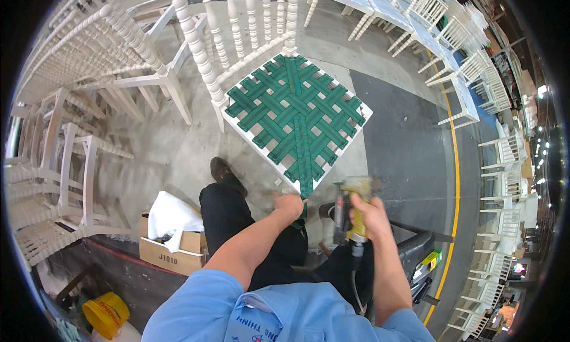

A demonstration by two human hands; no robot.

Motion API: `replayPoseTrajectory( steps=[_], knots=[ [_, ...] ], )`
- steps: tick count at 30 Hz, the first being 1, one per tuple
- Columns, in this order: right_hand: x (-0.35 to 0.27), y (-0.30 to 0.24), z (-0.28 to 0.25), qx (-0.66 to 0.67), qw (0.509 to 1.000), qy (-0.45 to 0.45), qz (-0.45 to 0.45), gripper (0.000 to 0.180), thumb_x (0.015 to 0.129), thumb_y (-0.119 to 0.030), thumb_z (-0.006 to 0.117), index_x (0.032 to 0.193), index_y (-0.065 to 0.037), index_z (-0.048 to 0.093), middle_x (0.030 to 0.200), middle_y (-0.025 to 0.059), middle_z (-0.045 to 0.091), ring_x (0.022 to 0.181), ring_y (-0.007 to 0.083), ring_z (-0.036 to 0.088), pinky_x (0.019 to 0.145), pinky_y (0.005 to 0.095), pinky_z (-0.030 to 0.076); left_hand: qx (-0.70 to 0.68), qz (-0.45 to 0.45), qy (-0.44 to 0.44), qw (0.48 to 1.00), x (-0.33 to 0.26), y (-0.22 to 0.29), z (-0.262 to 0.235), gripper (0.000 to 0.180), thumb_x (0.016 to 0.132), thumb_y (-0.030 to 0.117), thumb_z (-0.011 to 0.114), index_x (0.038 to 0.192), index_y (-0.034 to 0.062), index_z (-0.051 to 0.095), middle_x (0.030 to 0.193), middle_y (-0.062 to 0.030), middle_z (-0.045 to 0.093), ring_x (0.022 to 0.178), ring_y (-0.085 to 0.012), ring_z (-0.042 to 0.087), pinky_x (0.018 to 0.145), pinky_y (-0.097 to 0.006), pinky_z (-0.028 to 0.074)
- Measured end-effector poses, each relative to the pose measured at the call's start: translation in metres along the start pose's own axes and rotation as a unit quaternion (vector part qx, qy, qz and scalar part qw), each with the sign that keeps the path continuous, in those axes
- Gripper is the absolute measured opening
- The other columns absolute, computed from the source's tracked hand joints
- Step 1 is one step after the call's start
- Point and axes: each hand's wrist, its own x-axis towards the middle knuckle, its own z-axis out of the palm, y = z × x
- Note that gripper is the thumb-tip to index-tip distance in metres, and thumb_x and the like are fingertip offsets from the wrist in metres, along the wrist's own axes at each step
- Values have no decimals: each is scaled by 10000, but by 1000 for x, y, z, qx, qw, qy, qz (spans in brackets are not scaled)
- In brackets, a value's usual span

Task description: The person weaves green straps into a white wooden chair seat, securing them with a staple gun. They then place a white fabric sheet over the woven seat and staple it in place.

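the left hand point(289, 205) is closed into a fist on the loose end of a green webbing strap point(304, 164), gripping it just below the near corner of the chair seat, where the strap comes off the frame and runs down past the knuckles. the right hand point(367, 218) is wrapped tight around the grip of a yellow and grey staple gun point(354, 202), whose head sits just right of that same corner, near the frame but whether it touches cannot be told; a hose leaves the bottom of the tool and drops toward the lap.

the strap belongs to a woven green webbing seat point(295, 113), its bands crossing over and under across a white wooden chair point(231, 57) with turned spindles in its back, standing on the concrete floor right in front of the person's dark trousers and 1 dark shoe point(222, 168).

to the left, near the leg, stands a cardboard box point(172, 253) with white cloth in it, and a yellow bucket point(105, 313) lower left. more white chair frames point(65, 134) are stacked at left, and further rows line the right side past a yellow floor line point(456, 181).
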Motion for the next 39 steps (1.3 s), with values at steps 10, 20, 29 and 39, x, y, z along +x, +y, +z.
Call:
replayPoseTrajectory(
  steps=[10,20,29,39],
  knots=[
    [52,-7,83,-85,996,-20,-2,317,1037,-272,717,1186,0,651,967,69,707,578,161,630,503,321,496,2,33,-3,999,-2,-5,-2,549,1088,543,455,1191,120,789,1198,-141,785,1143,-337,739,1199,-664,320],
    [63,4,94,-160,986,-12,-33,344,1024,-291,745,1159,3,626,868,64,691,547,151,612,473,331,488,-8,42,-20,999,0,-8,-2,519,1087,529,468,1210,131,778,1160,-129,793,1131,-327,739,1210,-659,300],
    [56,5,107,-166,985,-30,-24,343,1029,-284,737,1166,10,626,889,69,699,559,153,611,490,331,490,-33,38,-54,997,-3,-6,-9,408,1066,358,482,1257,142,771,1239,-136,778,1210,-316,717,1223,-679,244],
    [24,-3,72,-59,997,-17,-54,303,1054,-275,697,1165,3,650,996,79,697,599,158,628,518,314,492,-125,33,-11,992,-14,-2,-13,579,1083,535,478,1181,43,765,1131,-169,790,1069,-370,750,1116,-625,427]
  ],
)
